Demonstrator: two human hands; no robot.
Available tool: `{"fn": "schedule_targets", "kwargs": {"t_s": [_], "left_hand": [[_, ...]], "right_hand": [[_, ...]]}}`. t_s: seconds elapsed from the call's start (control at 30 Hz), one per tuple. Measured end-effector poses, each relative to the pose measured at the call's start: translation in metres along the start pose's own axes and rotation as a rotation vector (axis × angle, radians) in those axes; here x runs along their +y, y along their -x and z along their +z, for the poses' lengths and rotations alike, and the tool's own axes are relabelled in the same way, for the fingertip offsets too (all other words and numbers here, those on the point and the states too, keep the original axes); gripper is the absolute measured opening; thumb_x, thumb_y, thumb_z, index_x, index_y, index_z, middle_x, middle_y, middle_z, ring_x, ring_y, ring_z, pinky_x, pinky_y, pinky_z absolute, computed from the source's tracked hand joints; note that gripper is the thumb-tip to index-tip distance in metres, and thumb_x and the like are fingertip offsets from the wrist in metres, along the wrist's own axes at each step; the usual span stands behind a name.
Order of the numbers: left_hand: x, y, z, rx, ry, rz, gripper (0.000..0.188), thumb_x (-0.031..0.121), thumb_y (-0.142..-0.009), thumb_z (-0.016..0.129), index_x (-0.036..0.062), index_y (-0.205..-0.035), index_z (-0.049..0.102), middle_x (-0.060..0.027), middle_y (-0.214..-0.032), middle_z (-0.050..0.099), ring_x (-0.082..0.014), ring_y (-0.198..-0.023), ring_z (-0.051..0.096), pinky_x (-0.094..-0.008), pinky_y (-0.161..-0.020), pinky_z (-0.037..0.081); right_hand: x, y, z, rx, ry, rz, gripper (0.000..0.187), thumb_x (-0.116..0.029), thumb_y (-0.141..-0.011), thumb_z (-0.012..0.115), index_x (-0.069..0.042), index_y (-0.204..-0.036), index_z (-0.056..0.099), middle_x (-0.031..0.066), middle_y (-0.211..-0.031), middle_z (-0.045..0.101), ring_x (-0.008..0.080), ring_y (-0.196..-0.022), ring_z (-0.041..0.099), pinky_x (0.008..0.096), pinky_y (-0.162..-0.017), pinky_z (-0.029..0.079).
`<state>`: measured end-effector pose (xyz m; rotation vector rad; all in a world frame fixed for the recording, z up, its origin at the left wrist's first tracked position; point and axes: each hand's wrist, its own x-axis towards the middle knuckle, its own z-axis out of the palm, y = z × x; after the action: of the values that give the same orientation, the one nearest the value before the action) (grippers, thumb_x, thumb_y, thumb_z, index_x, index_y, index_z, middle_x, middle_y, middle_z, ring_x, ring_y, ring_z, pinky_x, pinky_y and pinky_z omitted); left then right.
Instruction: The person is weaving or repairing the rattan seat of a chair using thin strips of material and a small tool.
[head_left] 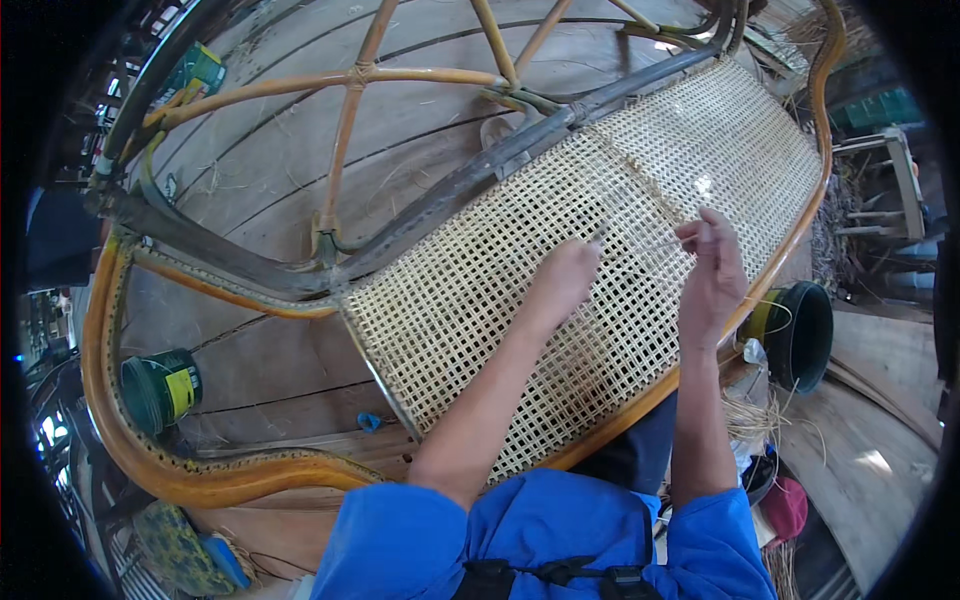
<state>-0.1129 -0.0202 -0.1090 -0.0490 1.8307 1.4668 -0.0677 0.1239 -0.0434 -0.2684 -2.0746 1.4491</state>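
Observation:
A woven cane panel (470,285) with an open lattice stretches across a curved rattan frame (100,340) in front of me. Over its middle, my left hand (565,282) is closed in a fist-like pinch; a small tip shows at its thumb, too small to name. To its right, my right hand (714,275) is raised just above the weave, thumb and fingers pinching a thin cane strand (662,245) that runs leftward toward the left hand. Whether the strand reaches the left hand, I cannot tell. A rougher seam (645,175) crosses the panel beyond both hands.
Bent rattan poles (345,150) rise at the far left over a plank floor (270,360). Green buckets stand at the left (160,392) and right (800,335). Loose cane strips (755,415) lie by my right side, near a dark red item (785,510). A wooden stool (900,185) stands far right.

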Motion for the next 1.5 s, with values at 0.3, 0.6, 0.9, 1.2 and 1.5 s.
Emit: {"fn": "schedule_targets", "kwargs": {"t_s": [0.3, 0.6, 0.9, 1.2, 1.5], "left_hand": [[-0.095, -0.075, 0.050, -0.318, -0.289, 0.791, 0.039, 0.009, -0.093, 0.047, 0.0008, -0.130, 0.038, -0.0128, -0.123, 0.049, -0.0185, -0.114, 0.049, -0.0306, -0.095, 0.043], [-0.036, -0.034, 0.025, -0.253, 0.024, 0.419, 0.042, 0.007, -0.093, 0.048, 0.0023, -0.133, 0.035, -0.0129, -0.127, 0.046, -0.0188, -0.118, 0.046, -0.0309, -0.099, 0.040], [0.003, -0.033, 0.018, -0.052, 0.686, -0.229, 0.034, 0.015, -0.089, 0.054, 0.0018, -0.121, 0.051, -0.0065, -0.104, 0.060, -0.0139, -0.086, 0.056, -0.0288, -0.072, 0.049], [0.023, -0.031, -0.064, -0.216, -1.047, 0.183, 0.020, 0.019, -0.079, 0.051, 0.0072, -0.088, 0.065, -0.0145, -0.083, 0.066, -0.0328, -0.079, 0.064, -0.0442, -0.070, 0.049], [0.031, -0.028, -0.079, -0.286, -1.119, 0.351, 0.022, 0.029, -0.087, 0.054, 0.0087, -0.087, 0.062, -0.0145, -0.082, 0.065, -0.0336, -0.082, 0.062, -0.0458, -0.073, 0.047]], "right_hand": [[0.006, 0.018, 0.030, -0.666, 0.409, -0.307, 0.032, -0.008, -0.076, 0.060, -0.009, -0.108, 0.062, 0.0087, -0.086, 0.061, 0.0282, -0.084, 0.059, 0.0391, -0.073, 0.049], [0.005, 0.005, 0.028, -0.461, 0.306, -0.326, 0.018, -0.009, -0.077, 0.060, -0.012, -0.094, 0.063, 0.0053, -0.082, 0.061, 0.0250, -0.076, 0.061, 0.0345, -0.064, 0.050], [0.056, -0.006, 0.022, -0.636, 0.211, -0.346, 0.008, -0.001, -0.076, 0.056, -0.005, -0.079, 0.061, 0.0096, -0.073, 0.056, 0.0277, -0.067, 0.050, 0.0384, -0.060, 0.042], [0.040, 0.026, -0.004, -0.654, 0.641, 0.454, 0.018, -0.017, -0.085, 0.057, -0.001, -0.086, 0.065, 0.0186, -0.072, 0.063, 0.0336, -0.066, 0.061, 0.0406, -0.064, 0.049], [0.022, 0.031, 0.013, -0.594, 0.784, 0.500, 0.028, -0.025, -0.086, 0.053, 0.000, -0.077, 0.062, 0.0206, -0.066, 0.059, 0.0347, -0.060, 0.058, 0.0450, -0.063, 0.047]]}}
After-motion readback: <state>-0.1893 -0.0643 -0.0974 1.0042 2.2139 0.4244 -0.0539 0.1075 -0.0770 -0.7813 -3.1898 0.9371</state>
